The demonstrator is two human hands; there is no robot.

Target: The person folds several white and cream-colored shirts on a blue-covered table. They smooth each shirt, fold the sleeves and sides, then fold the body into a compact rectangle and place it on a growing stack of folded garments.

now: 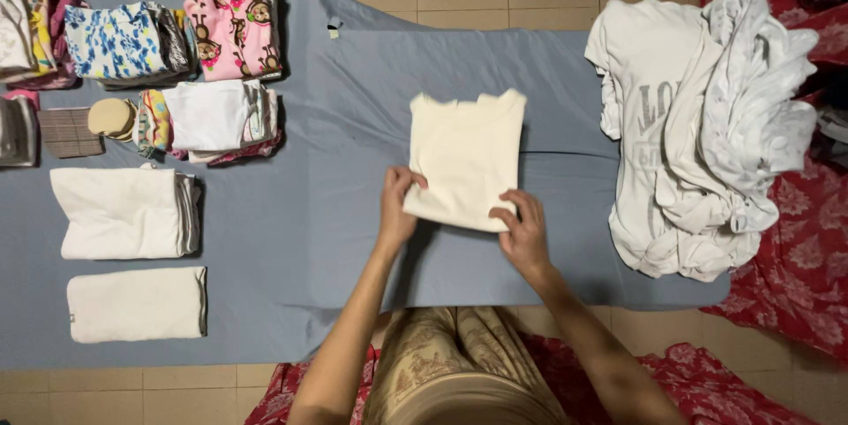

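Observation:
A cream shirt [465, 155] lies folded into a narrow rectangle in the middle of a blue-grey sheet [353, 80]. My left hand [397, 204] pinches its near left corner. My right hand [523, 229] grips the near right corner, fingers curled over the hem. The near edge of the shirt is lifted slightly off the sheet. Both forearms reach in from the bottom of the view.
A heap of unfolded white garments [707, 125] sits at the right. Folded stacks line the left: two white stacks [124, 213] [137, 303], a pink monkey-print piece [231, 27], a blue patterned one [115, 41], a white stack [216, 116]. Red floral cloth [795, 266] lies on the tiled floor.

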